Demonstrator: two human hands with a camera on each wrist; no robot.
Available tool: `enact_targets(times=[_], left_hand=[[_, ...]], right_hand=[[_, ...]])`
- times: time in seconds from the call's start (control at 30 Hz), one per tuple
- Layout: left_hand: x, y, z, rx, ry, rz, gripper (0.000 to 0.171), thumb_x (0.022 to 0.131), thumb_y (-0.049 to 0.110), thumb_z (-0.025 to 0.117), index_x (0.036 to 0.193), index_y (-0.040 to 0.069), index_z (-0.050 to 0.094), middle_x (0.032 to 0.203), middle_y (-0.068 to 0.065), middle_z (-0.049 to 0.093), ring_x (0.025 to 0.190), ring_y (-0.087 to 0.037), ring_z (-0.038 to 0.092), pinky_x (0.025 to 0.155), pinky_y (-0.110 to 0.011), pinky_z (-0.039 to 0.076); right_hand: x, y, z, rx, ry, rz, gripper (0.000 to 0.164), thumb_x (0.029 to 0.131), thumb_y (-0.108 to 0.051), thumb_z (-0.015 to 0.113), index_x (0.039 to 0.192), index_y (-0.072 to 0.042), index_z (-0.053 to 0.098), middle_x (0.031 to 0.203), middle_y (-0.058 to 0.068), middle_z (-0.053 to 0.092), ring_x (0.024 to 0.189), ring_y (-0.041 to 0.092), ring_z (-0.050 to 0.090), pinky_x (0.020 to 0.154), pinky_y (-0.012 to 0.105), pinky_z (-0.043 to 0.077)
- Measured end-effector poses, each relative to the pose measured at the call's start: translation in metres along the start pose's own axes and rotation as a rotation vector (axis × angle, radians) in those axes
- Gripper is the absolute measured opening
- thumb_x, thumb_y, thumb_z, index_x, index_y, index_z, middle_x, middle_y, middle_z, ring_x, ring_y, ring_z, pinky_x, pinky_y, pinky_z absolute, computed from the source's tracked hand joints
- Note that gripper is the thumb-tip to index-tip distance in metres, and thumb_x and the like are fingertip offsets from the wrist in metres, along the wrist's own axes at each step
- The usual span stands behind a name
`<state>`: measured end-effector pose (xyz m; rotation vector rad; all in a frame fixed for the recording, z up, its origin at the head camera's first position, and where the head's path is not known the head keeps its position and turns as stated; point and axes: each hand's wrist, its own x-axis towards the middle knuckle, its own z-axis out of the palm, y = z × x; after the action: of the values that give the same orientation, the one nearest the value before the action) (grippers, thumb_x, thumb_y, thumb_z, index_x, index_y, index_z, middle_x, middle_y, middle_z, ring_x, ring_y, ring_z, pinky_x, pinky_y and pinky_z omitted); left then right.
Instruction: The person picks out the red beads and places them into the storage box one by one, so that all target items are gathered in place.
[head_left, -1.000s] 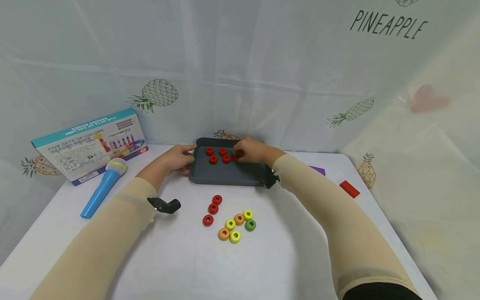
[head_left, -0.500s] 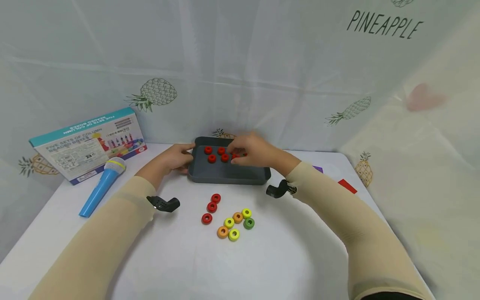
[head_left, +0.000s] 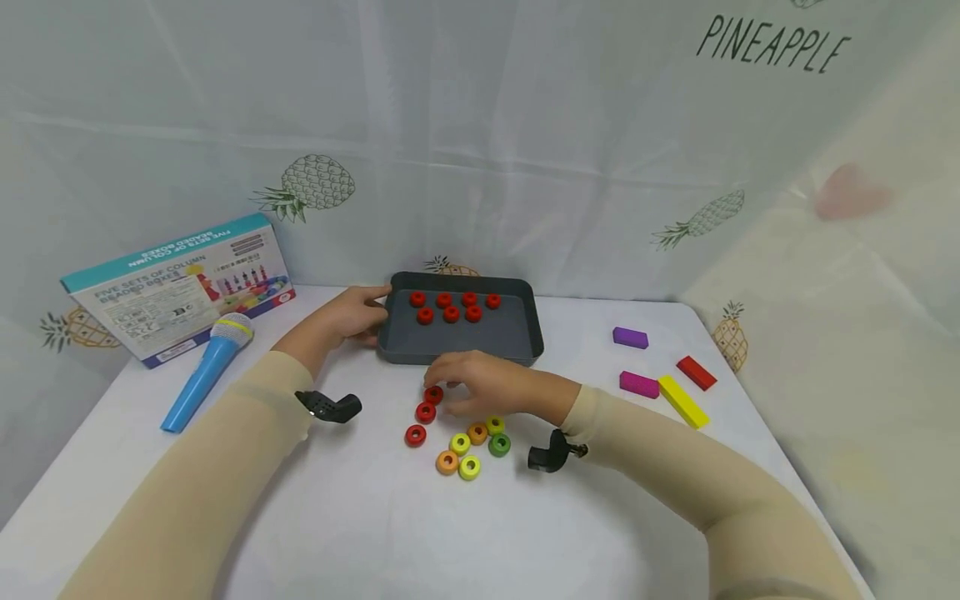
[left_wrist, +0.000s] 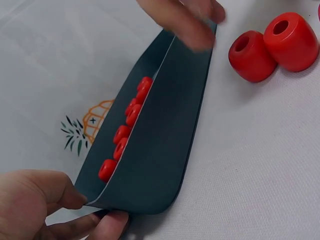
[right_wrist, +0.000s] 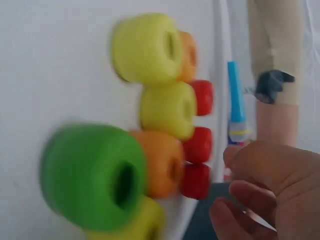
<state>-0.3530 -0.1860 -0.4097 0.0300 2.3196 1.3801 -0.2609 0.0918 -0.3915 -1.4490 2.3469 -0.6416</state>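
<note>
My left hand grips the left end of a dark grey tray, thumb at the rim and fingers against the outer wall in the left wrist view. Several red beads sit in two rows inside the tray. My right hand is over the table in front of the tray, fingers loosely bent and nothing held. Its fingertips are right by the farthest of three red beads lying in a line. In the right wrist view my right thumb and fingers are apart, with the red beads beyond them.
Yellow, orange and green beads cluster nearer me. Purple, magenta, yellow and red blocks lie at the right. On the left, a blue toy microphone lies before a leaning box. A pineapple-print curtain hangs behind.
My right hand has left the tray and come toward me to the loose red beads. Another red bead shows in the tray's back row. My left hand stays on the tray.
</note>
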Motion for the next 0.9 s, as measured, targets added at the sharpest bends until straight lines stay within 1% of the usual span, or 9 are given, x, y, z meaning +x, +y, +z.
enact_targets(times=[0.13,0.27,0.37,0.47,0.63,0.77,0.9], left_hand=[[0.0,0.001,0.0,0.01,0.007,0.0,0.072,0.098,0.011,0.051,0.163,0.022,0.023,0.152,-0.024,0.043,0.107,-0.029,0.058,0.072,-0.032,0.061],[0.0,0.0,0.0,0.01,0.006,-0.001,0.072,0.098,0.011,0.051,0.163,0.022,0.023,0.153,-0.023,0.042,0.107,-0.029,0.058,0.073,-0.031,0.061],[0.001,-0.001,0.0,0.007,0.005,-0.006,0.071,0.099,0.011,0.051,0.163,0.023,0.022,0.154,-0.023,0.042,0.106,-0.029,0.058,0.073,-0.031,0.061],[0.002,-0.001,0.001,0.001,0.004,-0.012,0.071,0.099,0.012,0.051,0.163,0.024,0.023,0.154,-0.023,0.042,0.106,-0.028,0.058,0.073,-0.031,0.061],[0.004,-0.002,0.002,0.001,0.006,-0.014,0.071,0.099,0.012,0.051,0.163,0.024,0.023,0.154,-0.023,0.041,0.105,-0.028,0.058,0.073,-0.032,0.061],[0.005,-0.002,0.001,0.001,0.009,-0.012,0.071,0.098,0.013,0.052,0.163,0.024,0.023,0.154,-0.023,0.041,0.106,-0.029,0.058,0.072,-0.031,0.061],[0.003,-0.002,0.001,0.009,0.001,-0.008,0.071,0.099,0.013,0.051,0.163,0.023,0.022,0.155,-0.024,0.04,0.106,-0.029,0.058,0.072,-0.031,0.06]], right_hand=[[0.003,0.002,0.013,-0.047,-0.014,0.028,0.041,0.095,-0.015,0.067,0.135,-0.011,0.062,0.135,-0.001,0.061,0.117,0.012,0.057,0.102,0.021,0.049],[0.007,0.006,0.021,-0.076,-0.013,0.021,0.04,0.095,-0.013,0.066,0.135,-0.013,0.063,0.132,-0.004,0.063,0.118,0.006,0.056,0.104,0.02,0.046],[0.008,0.009,0.025,-0.09,0.0,0.011,0.036,0.095,-0.013,0.066,0.13,-0.015,0.066,0.128,-0.007,0.065,0.114,0.004,0.057,0.103,0.019,0.046],[0.008,0.012,0.027,-0.096,0.015,0.014,0.031,0.095,-0.014,0.067,0.127,-0.015,0.068,0.122,-0.008,0.067,0.107,0.002,0.058,0.098,0.017,0.048],[0.004,0.011,0.023,-0.087,0.053,0.026,0.028,0.095,-0.015,0.07,0.122,-0.014,0.071,0.117,-0.006,0.069,0.101,0.002,0.059,0.09,0.014,0.05],[-0.001,0.005,0.013,-0.058,0.091,0.038,0.026,0.093,-0.013,0.071,0.119,-0.011,0.072,0.116,-0.003,0.069,0.101,0.007,0.062,0.088,0.017,0.053],[-0.004,0.002,0.0,-0.053,0.116,0.051,0.026,0.093,-0.01,0.071,0.118,-0.008,0.071,0.115,-0.003,0.069,0.101,0.008,0.063,0.088,0.02,0.056]])
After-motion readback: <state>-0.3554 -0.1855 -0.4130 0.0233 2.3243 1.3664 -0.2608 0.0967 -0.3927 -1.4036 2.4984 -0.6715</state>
